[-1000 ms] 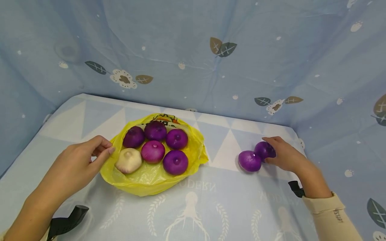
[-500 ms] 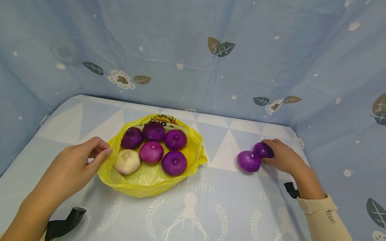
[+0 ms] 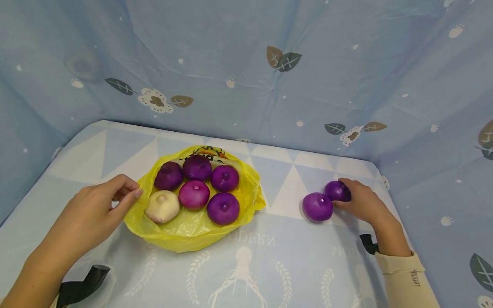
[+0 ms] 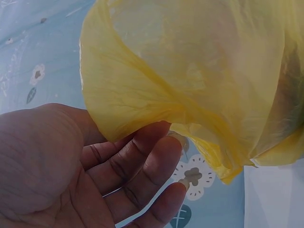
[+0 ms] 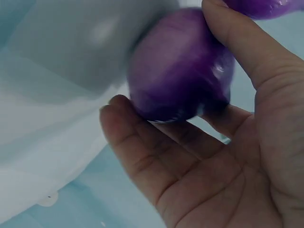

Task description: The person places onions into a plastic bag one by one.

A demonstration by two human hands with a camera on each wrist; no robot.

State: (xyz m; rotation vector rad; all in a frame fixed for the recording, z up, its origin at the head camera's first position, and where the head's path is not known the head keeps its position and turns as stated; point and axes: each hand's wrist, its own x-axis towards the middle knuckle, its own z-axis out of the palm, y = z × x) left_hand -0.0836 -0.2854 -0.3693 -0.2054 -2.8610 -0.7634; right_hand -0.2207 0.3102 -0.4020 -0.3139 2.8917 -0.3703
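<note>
My left hand point(image 3: 96, 205) pinches the left rim of a yellow plastic bag point(image 3: 181, 244) between thumb and fingertips; the left wrist view shows the thin bag wall point(image 4: 142, 95) running over the fingers. Inside the spread bag sit several purple onions point(image 3: 223, 208) and one pale, whitish onion point(image 3: 162, 206). Over on the right, my right hand point(image 3: 366, 203) grips a dark purple onion point(image 3: 336, 191), its thumb on the near side and fingers round the far side. In the right wrist view this onion point(image 5: 175, 66) lies between thumb and fingers. Beside it, a second purple onion point(image 3: 317, 207) rests on the table.
A table covered with a pale patterned cloth point(image 3: 239, 273) bears everything. Blue printed curtain point(image 3: 231, 64) closes off the back and both sides. Black wrist mounts point(image 3: 84, 286) sit below both hands.
The dark onion has turned a little in my right hand, and the right forearm has shifted slightly left. My left hand stays at the bag's rim.
</note>
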